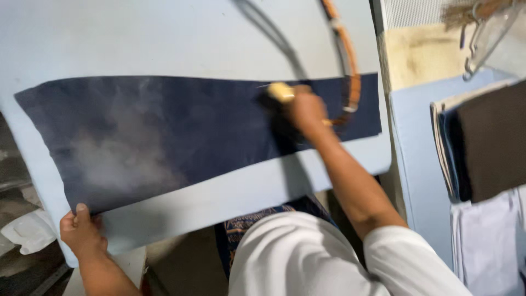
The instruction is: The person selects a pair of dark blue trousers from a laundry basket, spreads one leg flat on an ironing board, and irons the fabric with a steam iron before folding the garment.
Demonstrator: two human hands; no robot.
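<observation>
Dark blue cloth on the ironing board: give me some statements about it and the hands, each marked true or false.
1. The dark blue cloth lies spread flat on the pale blue board. True.
2. The right hand grips an iron on the cloth. True.
3. The left hand rests on top of the iron. False: it holds the cloth's near corner at the board's edge.
4. Steam rises over the cloth's left part. True.
5. The cloth is folded into a small square. False: it is one long strip.
</observation>
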